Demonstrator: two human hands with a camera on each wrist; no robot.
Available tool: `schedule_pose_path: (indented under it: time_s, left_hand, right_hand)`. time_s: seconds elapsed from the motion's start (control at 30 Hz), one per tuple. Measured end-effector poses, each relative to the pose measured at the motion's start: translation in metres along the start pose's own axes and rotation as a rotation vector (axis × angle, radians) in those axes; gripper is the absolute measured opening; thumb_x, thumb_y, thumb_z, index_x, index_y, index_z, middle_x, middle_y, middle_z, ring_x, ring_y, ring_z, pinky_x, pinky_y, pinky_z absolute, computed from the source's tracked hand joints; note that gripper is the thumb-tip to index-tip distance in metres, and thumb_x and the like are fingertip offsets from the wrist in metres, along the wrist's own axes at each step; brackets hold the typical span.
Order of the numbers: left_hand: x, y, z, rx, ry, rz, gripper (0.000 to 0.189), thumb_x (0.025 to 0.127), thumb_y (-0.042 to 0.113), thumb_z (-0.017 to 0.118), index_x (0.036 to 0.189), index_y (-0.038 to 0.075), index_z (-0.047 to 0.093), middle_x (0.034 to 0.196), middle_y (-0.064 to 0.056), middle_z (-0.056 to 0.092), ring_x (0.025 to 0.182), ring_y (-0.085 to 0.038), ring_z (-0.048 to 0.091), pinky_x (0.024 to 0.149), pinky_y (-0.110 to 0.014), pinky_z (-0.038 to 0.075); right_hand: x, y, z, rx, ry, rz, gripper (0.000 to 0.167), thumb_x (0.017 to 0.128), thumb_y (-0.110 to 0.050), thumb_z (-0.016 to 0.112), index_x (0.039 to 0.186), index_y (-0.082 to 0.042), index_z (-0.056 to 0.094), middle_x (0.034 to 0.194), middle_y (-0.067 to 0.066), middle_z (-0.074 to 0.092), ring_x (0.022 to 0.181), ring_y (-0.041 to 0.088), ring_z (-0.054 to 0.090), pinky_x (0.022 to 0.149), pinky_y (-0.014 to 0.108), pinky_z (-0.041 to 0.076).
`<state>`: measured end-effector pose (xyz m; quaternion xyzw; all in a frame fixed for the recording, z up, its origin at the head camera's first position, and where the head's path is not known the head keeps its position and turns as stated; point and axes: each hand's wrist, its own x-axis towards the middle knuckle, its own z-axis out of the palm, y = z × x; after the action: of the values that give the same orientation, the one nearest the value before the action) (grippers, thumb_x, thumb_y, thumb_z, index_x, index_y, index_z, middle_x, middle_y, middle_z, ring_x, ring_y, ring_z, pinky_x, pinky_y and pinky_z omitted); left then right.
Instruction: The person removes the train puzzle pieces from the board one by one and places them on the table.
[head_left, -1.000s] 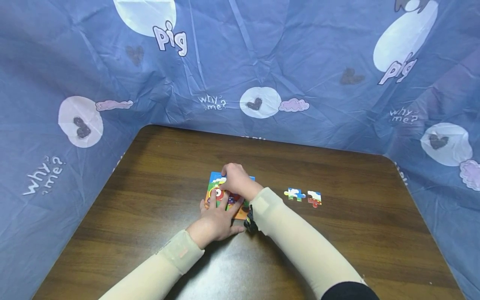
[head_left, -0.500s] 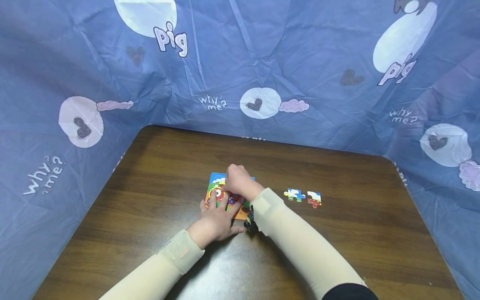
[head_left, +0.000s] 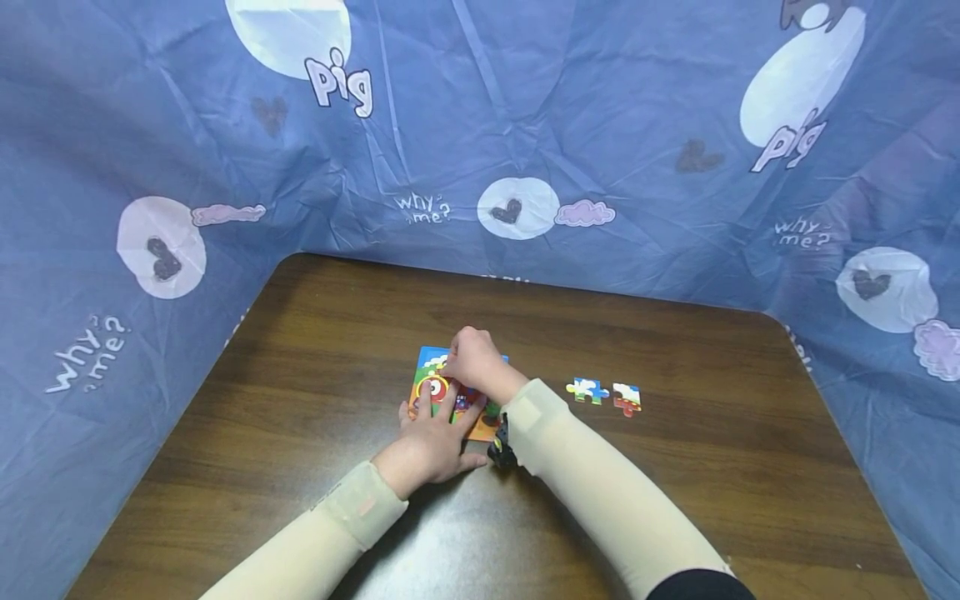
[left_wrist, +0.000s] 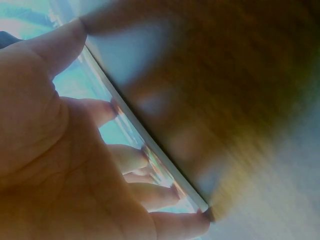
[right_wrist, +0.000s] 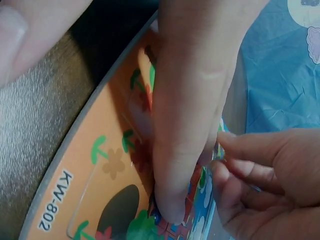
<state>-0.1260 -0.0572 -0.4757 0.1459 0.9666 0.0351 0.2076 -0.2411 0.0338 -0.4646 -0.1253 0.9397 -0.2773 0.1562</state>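
Note:
A colourful jigsaw board [head_left: 485, 427] lies on the table; the right wrist view shows its orange border [right_wrist: 70, 175] marked KW-802. My left hand [head_left: 429, 443] rests spread over it, fingers straight and pressing on the picture, thumb at the near edge. In the left wrist view, the left hand [left_wrist: 70, 150] has its fingertips along the board's edge. My right hand [head_left: 480, 364] is over the board's far part, thumb and index finger pinching a small jigsaw piece [right_wrist: 219, 150]. Fingers mostly cover the piece. The right hand [right_wrist: 275, 175] sits just beyond the left hand's fingers.
Two loose jigsaw pieces, a blue-and-white one [head_left: 588, 390] and a red-and-white one [head_left: 627, 398], lie right of the board. The brown wooden table [head_left: 300, 333] is backed by a blue printed cloth [head_left: 420, 125]. A black wrist device [head_left: 501, 446] hangs beneath the right sleeve.
My right hand's fingers have shifted slightly right and curled in more over the far part of the board. The left hand and the loose pieces stay put.

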Motion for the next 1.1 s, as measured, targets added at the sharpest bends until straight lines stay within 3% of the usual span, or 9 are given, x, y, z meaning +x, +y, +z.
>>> schedule_pose_path:
  time_s: [0.1,0.27,0.37,0.73,1.1]
  left_hand:
    - [0.000,0.000,0.000,0.001,0.000,0.001,0.086,0.092,0.074,0.051,0.164,0.035,0.022,0.169,-0.009,0.009,0.149,-0.050,0.006,0.108,-0.073,0.020]
    - [0.000,0.000,0.001,0.000,0.012,0.008,0.086,0.092,0.074,0.051,0.164,0.035,0.022,0.169,-0.009,0.009,0.149,-0.050,0.008,0.108,-0.073,0.021]
    - [0.000,0.000,0.001,-0.004,0.017,0.008,0.087,0.092,0.074,0.052,0.164,0.035,0.022,0.169,-0.009,0.009,0.148,-0.051,0.008,0.108,-0.073,0.021]
    - [0.001,-0.002,0.002,-0.009,0.006,0.006,0.086,0.092,0.076,0.050,0.163,0.036,0.024,0.169,-0.010,0.009,0.149,-0.050,0.005,0.109,-0.073,0.017]
    - [0.002,-0.005,0.001,0.013,0.025,0.035,0.085,0.093,0.072,0.053,0.163,0.033,0.026,0.169,-0.012,0.010,0.148,-0.051,0.009,0.113,-0.066,0.018]
  right_hand:
    - [0.000,0.000,0.000,0.024,0.012,0.002,0.025,0.085,-0.015,0.085,0.073,-0.007,0.065,0.075,0.003,0.064,0.071,0.017,0.062,0.059,0.027,0.053]
    - [0.001,0.000,0.002,0.064,0.048,0.040,0.033,0.082,-0.014,0.088,0.103,-0.003,0.065,0.100,0.009,0.063,0.098,0.026,0.059,0.078,0.035,0.055]
    - [0.001,0.001,0.002,0.086,0.044,0.053,0.038,0.084,-0.016,0.086,0.115,-0.003,0.068,0.110,0.010,0.065,0.104,0.026,0.060,0.082,0.036,0.055]
    - [0.005,0.008,0.001,0.126,0.114,-0.041,0.007,0.092,-0.013,0.077,0.097,-0.008,0.075,0.087,0.001,0.069,0.080,0.016,0.065,0.067,0.029,0.055]
    - [0.001,0.024,-0.006,0.314,0.141,-0.053,0.008,0.095,-0.014,0.074,0.101,-0.009,0.076,0.087,0.000,0.071,0.080,0.016,0.067,0.072,0.034,0.056]
